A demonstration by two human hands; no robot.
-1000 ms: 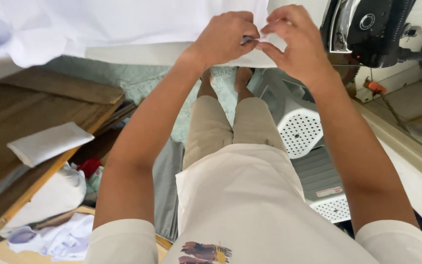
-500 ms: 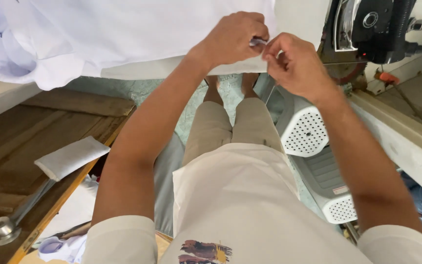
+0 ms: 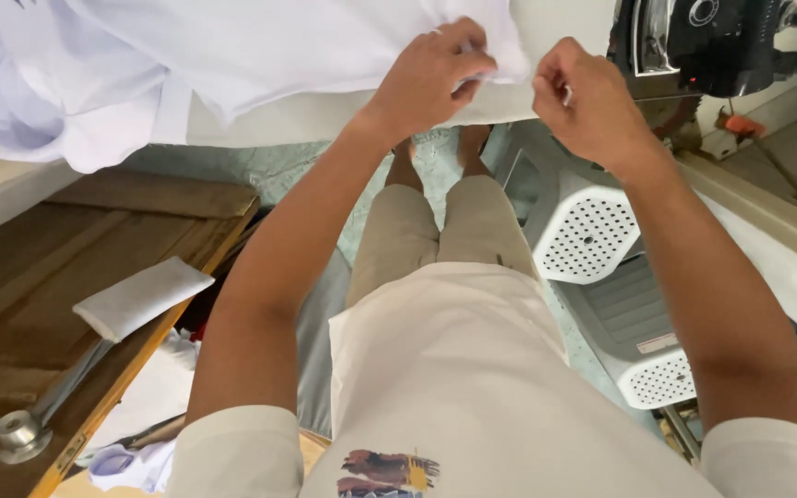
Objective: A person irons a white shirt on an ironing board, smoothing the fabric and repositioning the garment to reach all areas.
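Note:
A white garment [image 3: 260,46] lies spread over a pale padded board [image 3: 325,115] in front of me. My left hand [image 3: 435,74] pinches the garment's edge near the board's front rim. My right hand [image 3: 578,92] hovers just to the right of it, fingers curled shut; whether something small is inside I cannot tell. A dark iron [image 3: 703,41] stands on the board at the upper right, close to my right hand.
A brown wooden table [image 3: 76,267] at the left carries a folded white cloth [image 3: 140,295] and a metal tool [image 3: 25,429]. A white perforated plastic stool [image 3: 601,240] lies on the floor at the right. My legs and bare feet are below.
My hands have come apart; the right one pulled away to the right while the left kept its pinch on the garment edge. The view tilted down and left, showing more of the wooden table.

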